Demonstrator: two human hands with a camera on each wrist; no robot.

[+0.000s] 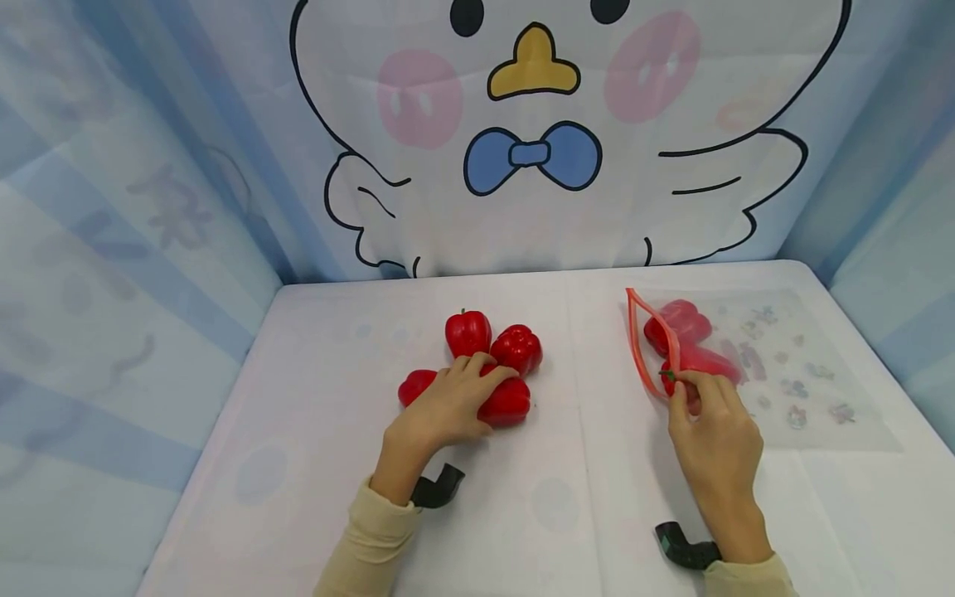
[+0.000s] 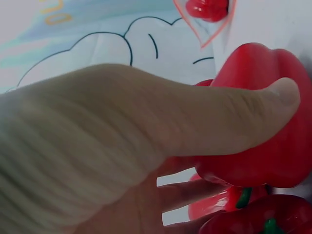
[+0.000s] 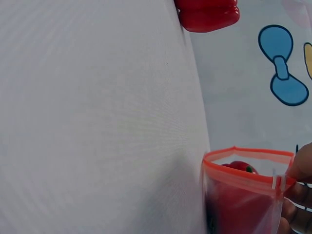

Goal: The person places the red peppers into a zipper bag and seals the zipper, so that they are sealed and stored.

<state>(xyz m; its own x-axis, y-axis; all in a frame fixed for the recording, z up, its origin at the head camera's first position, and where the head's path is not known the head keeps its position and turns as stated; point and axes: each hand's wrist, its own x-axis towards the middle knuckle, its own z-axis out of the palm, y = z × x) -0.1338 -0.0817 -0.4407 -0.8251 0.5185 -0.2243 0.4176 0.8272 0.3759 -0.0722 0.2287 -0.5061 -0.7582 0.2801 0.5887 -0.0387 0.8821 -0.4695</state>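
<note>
My left hand (image 1: 446, 408) grips a red bell pepper (image 1: 509, 404) on the table, its thumb along one side and fingers spread across the other, as the left wrist view shows. Close around it lie more red peppers: one upright with a stem (image 1: 467, 333), a lobed one (image 1: 520, 348) and one partly covered at the left (image 1: 414, 386). At the right, a clear patterned zip bag (image 1: 821, 390) with an orange-red rim lies on its side, mouth facing left and held apart. My right hand (image 1: 716, 439) pinches the rim's near edge. Red peppers (image 1: 681, 323) show inside the bag.
The white table (image 1: 336, 497) ends at a cartoon-printed curtain (image 1: 522, 232), with more curtain on both sides. A black wrist piece (image 1: 440, 487) sits by the left wrist and another black piece (image 1: 682, 547) by the right.
</note>
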